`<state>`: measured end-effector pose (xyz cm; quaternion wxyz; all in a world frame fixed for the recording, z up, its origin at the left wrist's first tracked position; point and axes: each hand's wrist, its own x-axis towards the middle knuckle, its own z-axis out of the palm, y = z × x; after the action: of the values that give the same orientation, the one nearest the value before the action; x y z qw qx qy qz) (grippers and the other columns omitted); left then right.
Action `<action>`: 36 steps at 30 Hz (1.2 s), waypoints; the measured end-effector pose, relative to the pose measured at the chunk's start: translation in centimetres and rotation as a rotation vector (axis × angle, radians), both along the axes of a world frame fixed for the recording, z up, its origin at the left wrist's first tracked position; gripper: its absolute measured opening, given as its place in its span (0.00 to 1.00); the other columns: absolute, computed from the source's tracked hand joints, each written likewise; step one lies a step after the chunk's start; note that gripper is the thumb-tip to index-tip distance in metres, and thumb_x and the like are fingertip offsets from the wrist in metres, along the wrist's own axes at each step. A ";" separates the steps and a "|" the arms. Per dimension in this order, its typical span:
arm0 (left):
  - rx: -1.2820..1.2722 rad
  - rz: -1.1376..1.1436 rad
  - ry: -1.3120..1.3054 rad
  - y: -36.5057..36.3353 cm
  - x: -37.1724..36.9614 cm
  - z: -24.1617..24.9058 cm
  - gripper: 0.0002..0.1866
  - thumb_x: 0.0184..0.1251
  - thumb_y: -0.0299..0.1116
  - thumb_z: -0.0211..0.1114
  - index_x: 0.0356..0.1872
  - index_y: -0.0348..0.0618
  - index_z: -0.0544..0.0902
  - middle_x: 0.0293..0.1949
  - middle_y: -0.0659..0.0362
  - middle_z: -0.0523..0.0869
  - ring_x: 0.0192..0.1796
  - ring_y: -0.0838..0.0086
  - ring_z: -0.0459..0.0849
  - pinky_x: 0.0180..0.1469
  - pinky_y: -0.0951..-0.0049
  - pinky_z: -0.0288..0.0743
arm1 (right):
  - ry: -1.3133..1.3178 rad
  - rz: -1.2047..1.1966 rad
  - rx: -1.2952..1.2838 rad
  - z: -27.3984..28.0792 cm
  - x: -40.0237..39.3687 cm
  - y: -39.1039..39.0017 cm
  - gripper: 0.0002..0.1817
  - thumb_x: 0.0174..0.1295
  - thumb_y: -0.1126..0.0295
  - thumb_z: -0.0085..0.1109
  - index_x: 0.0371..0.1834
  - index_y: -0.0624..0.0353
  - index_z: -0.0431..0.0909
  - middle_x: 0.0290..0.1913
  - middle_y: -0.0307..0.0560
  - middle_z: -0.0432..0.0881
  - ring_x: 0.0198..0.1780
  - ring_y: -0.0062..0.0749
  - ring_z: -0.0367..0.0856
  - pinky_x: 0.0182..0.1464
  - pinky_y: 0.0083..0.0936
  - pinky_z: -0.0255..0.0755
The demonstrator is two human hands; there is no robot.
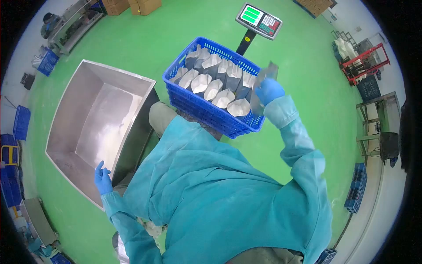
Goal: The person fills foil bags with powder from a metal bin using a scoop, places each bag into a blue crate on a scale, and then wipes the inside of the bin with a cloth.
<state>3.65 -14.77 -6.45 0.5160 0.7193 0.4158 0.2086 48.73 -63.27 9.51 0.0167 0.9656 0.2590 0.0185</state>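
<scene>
My right hand (pixel 270 91), in a blue glove, is closed on a silvery pouch (pixel 258 99), blurred, at the right end of a blue basket (pixel 193 99). Several open silver pouches (pixel 213 89) stand upright in rows inside that basket. Over the near right edge of a large steel bin (pixel 143 105), my left hand (pixel 103 178), also gloved in blue, has its fingers apart and holds nothing. The bin's inside shows bare metal with a bright reflection.
A scale display (pixel 259 20) on a black post rises behind the basket. Cardboard boxes (pixel 145 6) and a steel table (pixel 79 33) are at the back left. A red cart (pixel 367 64) and another table (pixel 369 137) stand at the right; blue crates (pixel 9 176) line the left.
</scene>
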 end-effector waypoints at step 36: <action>-0.103 -0.183 0.108 -11.1 16.3 0.4 0.17 0.62 0.23 0.57 0.54 0.38 0.78 0.32 0.63 0.79 0.32 0.81 0.75 0.37 0.80 0.71 | 0.315 -0.696 0.319 -44.1 6.9 -8.6 0.18 0.66 0.57 0.42 0.50 0.57 0.71 0.52 0.57 0.74 0.52 0.53 0.73 0.52 0.47 0.68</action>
<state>19.91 -25.90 -6.00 0.5458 0.7371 0.3858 0.0999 55.59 -71.84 -34.59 -0.1679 0.9770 -0.0899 -0.0963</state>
